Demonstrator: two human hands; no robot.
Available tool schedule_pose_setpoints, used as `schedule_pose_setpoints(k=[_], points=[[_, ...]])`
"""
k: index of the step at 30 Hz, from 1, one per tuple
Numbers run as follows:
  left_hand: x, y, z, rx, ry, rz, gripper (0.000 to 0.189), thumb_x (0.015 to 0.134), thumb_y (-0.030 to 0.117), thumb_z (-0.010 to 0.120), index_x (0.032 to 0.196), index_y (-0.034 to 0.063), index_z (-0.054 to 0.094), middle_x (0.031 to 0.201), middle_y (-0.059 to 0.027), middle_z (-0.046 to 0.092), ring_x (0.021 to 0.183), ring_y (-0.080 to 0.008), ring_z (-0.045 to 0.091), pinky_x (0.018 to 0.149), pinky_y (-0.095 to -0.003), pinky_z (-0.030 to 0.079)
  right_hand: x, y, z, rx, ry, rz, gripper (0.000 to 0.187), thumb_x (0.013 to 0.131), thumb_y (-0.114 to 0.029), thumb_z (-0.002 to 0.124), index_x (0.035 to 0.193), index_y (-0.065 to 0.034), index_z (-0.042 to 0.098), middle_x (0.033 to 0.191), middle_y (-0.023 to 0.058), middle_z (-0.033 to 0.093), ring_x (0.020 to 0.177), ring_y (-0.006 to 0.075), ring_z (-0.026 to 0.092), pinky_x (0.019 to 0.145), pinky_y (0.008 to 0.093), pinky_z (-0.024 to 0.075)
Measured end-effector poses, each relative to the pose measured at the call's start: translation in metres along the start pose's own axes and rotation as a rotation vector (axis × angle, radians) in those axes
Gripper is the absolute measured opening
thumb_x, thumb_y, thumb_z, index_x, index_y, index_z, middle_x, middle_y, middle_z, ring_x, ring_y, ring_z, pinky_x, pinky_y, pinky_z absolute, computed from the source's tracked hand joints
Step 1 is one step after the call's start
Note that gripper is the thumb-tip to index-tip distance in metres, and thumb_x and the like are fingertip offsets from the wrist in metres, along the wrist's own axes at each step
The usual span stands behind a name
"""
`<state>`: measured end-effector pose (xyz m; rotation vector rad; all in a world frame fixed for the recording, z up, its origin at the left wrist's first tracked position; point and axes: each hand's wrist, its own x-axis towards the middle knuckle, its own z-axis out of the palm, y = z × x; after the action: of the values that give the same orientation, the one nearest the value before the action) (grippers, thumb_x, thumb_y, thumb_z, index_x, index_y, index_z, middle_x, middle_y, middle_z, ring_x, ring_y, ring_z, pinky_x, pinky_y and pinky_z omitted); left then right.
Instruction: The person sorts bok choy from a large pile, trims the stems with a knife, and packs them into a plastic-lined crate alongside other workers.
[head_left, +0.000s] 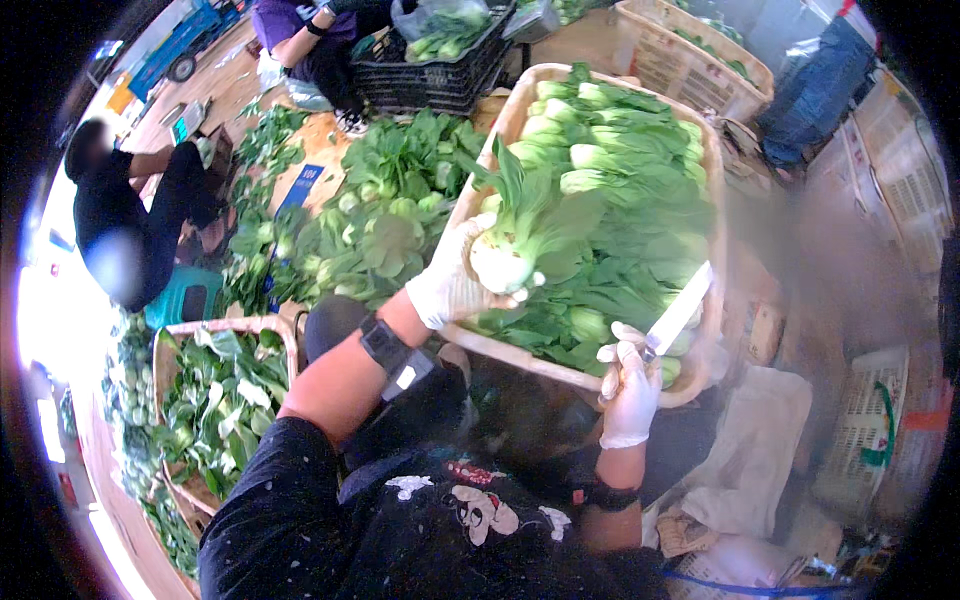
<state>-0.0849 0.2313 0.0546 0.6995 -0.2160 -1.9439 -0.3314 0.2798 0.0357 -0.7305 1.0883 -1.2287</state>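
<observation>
In a white glove, my left hand (450, 281) grips a head of bok choy (504, 262) by its pale base, its leaves fanning up and to the right. That head is held over the near left part of a large plastic crate (540, 362). Rows of bok choy (600, 135) fill the crate, many with their white bases to the left. My right hand (630, 382), also gloved, holds a knife (680, 309) at the crate's near right corner. Its blade points up and to the right, apart from the held head.
Loose bok choy (397, 217) lies heaped on the floor left of the crate. A smaller crate (283, 328) of leaves stands at my left. Two people (120, 225) (300, 45) sit nearby. Beyond are a black crate (420, 82) and a beige crate (675, 67); a pale sack (765, 435) lies right.
</observation>
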Motion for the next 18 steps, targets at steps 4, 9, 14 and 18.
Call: schedule_pose_setpoints(k=[4,9,14,18], points=[[-0.019,-0.025,-0.013,-0.001,-0.173,0.035,0.053,0.088,0.052,0.037,0.122,0.0112,0.046,0.108,-0.0187,0.06,0.081,-0.0282,0.064,0.062,-0.0408,0.049,-0.009,0.01,0.011,-0.049,-0.068,-0.008,0.019,0.087,-0.004,0.052,0.106,-0.002,0.056,0.073,0.0036,0.059,0.04,0.0022,0.038,0.035,0.0161,0.028],[-0.018,-0.053,-0.005,0.195,-0.082,0.383,0.051,0.088,0.05,0.041,0.122,0.0115,0.045,0.11,-0.015,0.059,0.094,-0.0254,0.059,0.077,-0.0411,0.047,-0.011,0.02,0.017,-0.14,-0.123,-0.091,0.024,0.083,0.0,0.058,0.106,-0.0017,0.057,0.079,0.0017,0.059,0.044,0.0018,0.041,0.039,0.0155,0.0324],[-0.024,0.008,-0.053,-0.061,-0.01,0.593,0.042,0.09,0.047,0.047,0.103,0.0083,0.053,0.097,-0.0095,0.06,0.093,-0.0243,0.058,0.087,-0.0409,0.045,-0.005,0.005,0.004,-0.083,0.013,-0.109,0.019,0.088,-0.006,0.052,0.105,-0.0021,0.057,0.073,0.0024,0.06,0.042,0.0022,0.039,0.036,0.0161,0.0287],[-0.044,0.109,-0.195,0.047,0.643,0.582,0.037,0.086,0.05,0.049,0.101,0.0176,0.057,0.09,-0.0023,0.063,0.086,-0.021,0.059,0.08,-0.0438,0.044,0.001,-0.009,-0.009,0.055,0.099,-0.139,0.018,0.088,-0.01,0.051,0.103,-0.0025,0.059,0.069,0.0041,0.059,0.038,0.0025,0.035,0.033,0.0177,0.0229]])
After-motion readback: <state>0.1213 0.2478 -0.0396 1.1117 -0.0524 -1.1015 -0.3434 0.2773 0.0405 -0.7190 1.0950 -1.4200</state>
